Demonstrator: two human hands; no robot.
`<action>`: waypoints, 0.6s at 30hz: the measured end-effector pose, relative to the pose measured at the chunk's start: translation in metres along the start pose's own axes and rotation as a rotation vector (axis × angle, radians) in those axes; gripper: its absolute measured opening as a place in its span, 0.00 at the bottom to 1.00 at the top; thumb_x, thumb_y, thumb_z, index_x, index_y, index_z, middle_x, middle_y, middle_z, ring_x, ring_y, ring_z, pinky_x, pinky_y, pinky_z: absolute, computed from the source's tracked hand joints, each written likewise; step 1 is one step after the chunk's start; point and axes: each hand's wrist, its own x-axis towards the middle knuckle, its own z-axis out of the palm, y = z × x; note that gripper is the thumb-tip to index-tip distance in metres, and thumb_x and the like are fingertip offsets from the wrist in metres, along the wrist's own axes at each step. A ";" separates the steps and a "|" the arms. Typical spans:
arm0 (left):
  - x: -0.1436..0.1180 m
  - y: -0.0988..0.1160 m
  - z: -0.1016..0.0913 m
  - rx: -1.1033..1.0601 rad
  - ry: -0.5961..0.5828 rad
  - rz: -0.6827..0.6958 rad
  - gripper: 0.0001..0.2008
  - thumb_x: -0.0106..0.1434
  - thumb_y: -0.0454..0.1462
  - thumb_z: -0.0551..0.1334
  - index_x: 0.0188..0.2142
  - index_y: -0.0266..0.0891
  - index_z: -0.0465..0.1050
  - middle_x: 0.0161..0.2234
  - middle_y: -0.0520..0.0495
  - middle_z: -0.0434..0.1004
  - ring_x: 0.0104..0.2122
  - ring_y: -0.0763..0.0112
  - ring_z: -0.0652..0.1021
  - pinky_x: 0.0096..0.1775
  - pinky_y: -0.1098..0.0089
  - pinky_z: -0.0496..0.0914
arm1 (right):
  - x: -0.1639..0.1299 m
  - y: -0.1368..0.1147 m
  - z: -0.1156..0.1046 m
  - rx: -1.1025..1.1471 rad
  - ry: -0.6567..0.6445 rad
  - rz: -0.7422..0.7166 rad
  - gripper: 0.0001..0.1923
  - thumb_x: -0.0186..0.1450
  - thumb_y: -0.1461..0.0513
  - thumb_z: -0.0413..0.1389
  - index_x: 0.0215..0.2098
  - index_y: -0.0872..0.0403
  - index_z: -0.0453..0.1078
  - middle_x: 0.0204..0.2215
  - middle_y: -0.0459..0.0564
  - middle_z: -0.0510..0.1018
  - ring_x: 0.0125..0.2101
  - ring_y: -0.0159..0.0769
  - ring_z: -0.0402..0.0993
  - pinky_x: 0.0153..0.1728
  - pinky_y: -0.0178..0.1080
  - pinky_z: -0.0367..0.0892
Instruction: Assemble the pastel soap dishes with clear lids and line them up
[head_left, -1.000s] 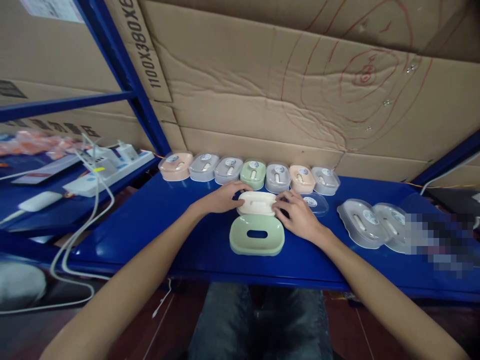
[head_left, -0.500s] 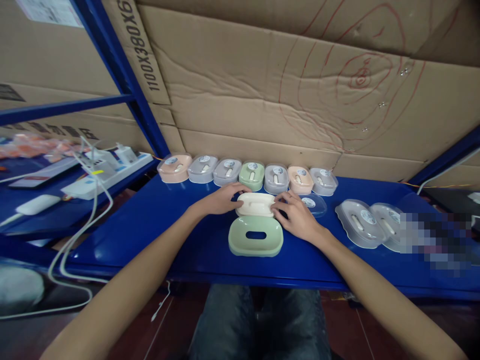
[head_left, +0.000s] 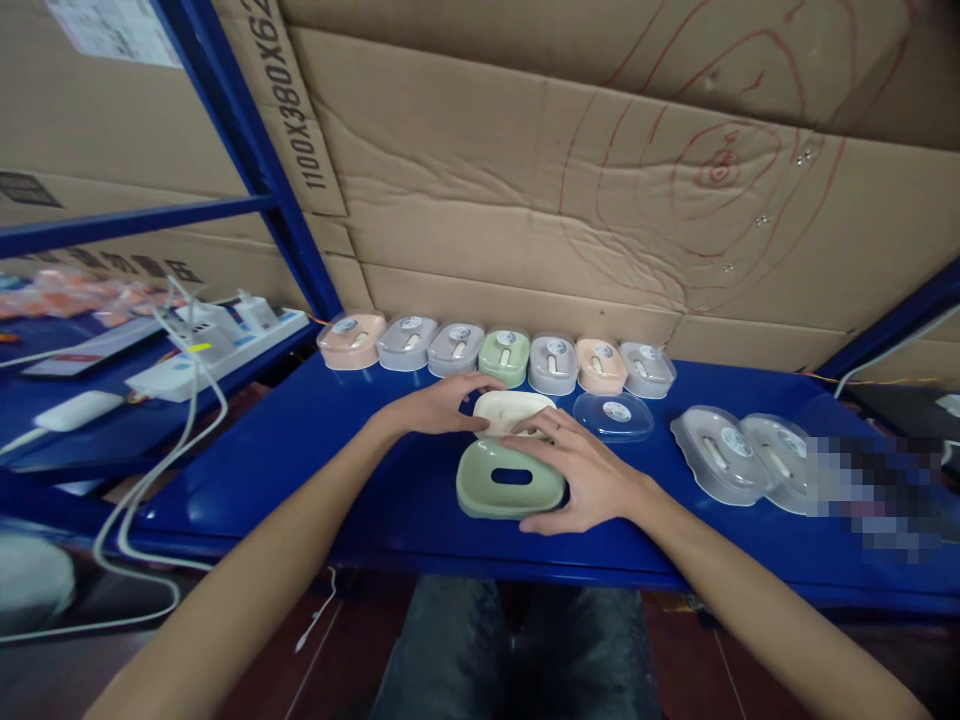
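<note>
A pale green soap dish base (head_left: pixel 480 492) with an oblong slot in its floor lies near the table's front edge. Just behind it is a white inner tray (head_left: pixel 495 403). My left hand (head_left: pixel 442 405) is curled at the tray's left end, with the thumb low and the fingers at the back edge. Over the right side of the green base, my right hand (head_left: pixel 589 478) has its thumb at the front rim and its fingers across the back rim, hiding part of the tray. A clear lid (head_left: pixel 616 418) with a round label lies flat behind my right hand.
Several lidded soap dishes, including a peach one (head_left: pixel 351 342) and a green one (head_left: pixel 503 358), line the cardboard wall (head_left: pixel 480 180). Two grey dishes (head_left: pixel 724 460) sit at right. A power strip (head_left: pixel 217 355) and white cables (head_left: pixel 161 480) occupy the left side.
My right hand has moved from the white tray's right end toward me, onto the green base. My left hand stays at the tray's left end. The clear lid shows more fully.
</note>
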 end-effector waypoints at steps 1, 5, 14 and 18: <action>0.000 0.000 0.000 0.004 0.000 -0.001 0.30 0.64 0.44 0.71 0.65 0.46 0.74 0.63 0.42 0.79 0.62 0.50 0.77 0.65 0.51 0.70 | 0.000 0.000 0.002 -0.020 -0.007 -0.003 0.45 0.62 0.41 0.70 0.71 0.49 0.68 0.60 0.60 0.76 0.59 0.55 0.73 0.63 0.61 0.69; -0.001 0.000 0.001 0.001 -0.001 -0.016 0.30 0.64 0.44 0.71 0.65 0.45 0.73 0.64 0.42 0.78 0.63 0.50 0.77 0.66 0.50 0.69 | 0.001 0.000 0.005 -0.045 -0.013 -0.009 0.43 0.62 0.44 0.70 0.70 0.50 0.69 0.58 0.60 0.77 0.60 0.55 0.74 0.63 0.60 0.70; 0.000 0.002 0.002 -0.030 -0.017 0.000 0.32 0.63 0.44 0.72 0.66 0.46 0.73 0.64 0.40 0.78 0.60 0.50 0.79 0.63 0.51 0.71 | 0.003 0.000 -0.009 0.190 0.124 0.051 0.41 0.58 0.49 0.73 0.65 0.46 0.67 0.56 0.55 0.80 0.57 0.54 0.77 0.61 0.58 0.71; -0.001 0.008 0.004 -0.119 -0.072 0.061 0.37 0.60 0.42 0.75 0.68 0.46 0.71 0.65 0.43 0.77 0.64 0.46 0.76 0.65 0.52 0.70 | 0.004 0.006 -0.015 0.159 0.289 0.072 0.39 0.57 0.49 0.74 0.62 0.46 0.69 0.54 0.55 0.80 0.53 0.54 0.78 0.56 0.57 0.72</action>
